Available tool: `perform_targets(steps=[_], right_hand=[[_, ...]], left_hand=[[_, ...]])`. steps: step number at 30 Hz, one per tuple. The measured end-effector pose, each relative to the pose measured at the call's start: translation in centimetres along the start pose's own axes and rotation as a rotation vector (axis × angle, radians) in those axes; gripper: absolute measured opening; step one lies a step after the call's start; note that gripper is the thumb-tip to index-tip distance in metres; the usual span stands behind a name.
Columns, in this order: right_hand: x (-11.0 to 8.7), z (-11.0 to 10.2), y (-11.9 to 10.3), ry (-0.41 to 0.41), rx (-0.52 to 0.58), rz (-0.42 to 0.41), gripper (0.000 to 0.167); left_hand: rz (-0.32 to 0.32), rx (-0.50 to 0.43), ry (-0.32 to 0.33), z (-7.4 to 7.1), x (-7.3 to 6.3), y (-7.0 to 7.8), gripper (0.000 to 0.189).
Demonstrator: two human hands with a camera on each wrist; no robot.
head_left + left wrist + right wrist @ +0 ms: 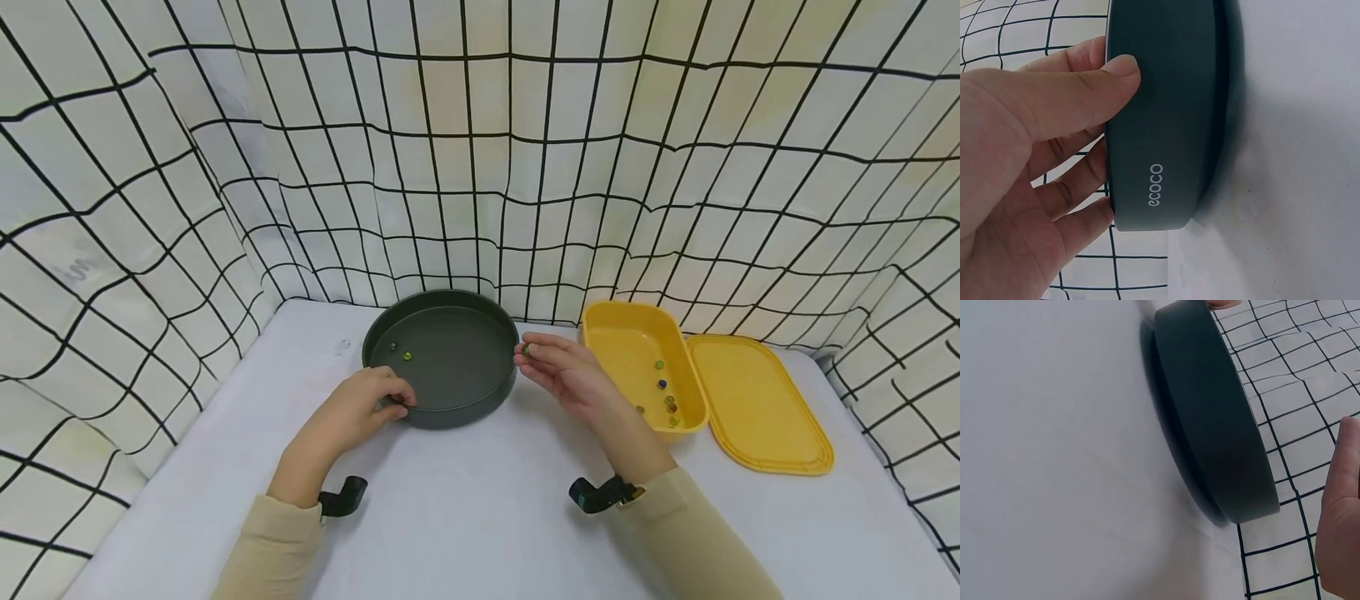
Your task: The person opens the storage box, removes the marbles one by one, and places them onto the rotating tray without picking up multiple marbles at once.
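Note:
A dark grey-green round tray (450, 354) with a raised wall stands on the table. Two small marbles, one of them a yellow-green marble (407, 356), lie inside it on the left. My left hand (375, 404) grips the tray's near-left rim, with the thumb (1124, 69) on the outer wall and the other fingers over the inside. At the right rim, my right hand (562, 371) pinches a small greenish marble (526, 349) between its fingertips. In the right wrist view only part of that hand shows at the right edge, and the marble is out of sight.
Right of the tray is a yellow container (611, 310) with several marbles in it. Its matching yellow lid (765, 404) lies flat beside it. A clear small object (342, 345) lies left of the tray. Black netting (510, 133) over white cloth encloses the white table (480, 517).

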State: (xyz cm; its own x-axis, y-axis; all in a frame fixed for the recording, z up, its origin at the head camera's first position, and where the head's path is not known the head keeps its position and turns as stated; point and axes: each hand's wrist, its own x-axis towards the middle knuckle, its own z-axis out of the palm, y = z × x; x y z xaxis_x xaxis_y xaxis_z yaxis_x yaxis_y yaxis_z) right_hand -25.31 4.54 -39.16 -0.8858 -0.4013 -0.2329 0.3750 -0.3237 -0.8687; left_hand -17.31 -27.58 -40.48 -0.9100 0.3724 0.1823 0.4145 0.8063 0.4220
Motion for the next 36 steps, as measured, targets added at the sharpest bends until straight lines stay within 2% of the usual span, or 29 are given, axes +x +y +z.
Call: perform_targets(steps=[16,23,30,36], right_hand=[[2.1,2.7,1.1,-0.077,-0.124,0.041,0.042],[3.1,3.7,1.8,-0.065,-0.180,0.063,0.033],[3.8,4.4,2.2,-0.064,-0.209,0.068,0.041],[4.3,5.2,2.3,-0.096,-0.245,0.091,0.042]], left_hand=[[0.009,-0.003,0.016,0.1,0.1,0.0,0.016],[0.008,-0.006,0.020,0.1,0.0,0.0,0.016],[0.012,-0.004,0.016,0.1,0.1,0.0,0.016],[0.013,-0.003,0.019,0.0,0.1,0.1,0.016]])
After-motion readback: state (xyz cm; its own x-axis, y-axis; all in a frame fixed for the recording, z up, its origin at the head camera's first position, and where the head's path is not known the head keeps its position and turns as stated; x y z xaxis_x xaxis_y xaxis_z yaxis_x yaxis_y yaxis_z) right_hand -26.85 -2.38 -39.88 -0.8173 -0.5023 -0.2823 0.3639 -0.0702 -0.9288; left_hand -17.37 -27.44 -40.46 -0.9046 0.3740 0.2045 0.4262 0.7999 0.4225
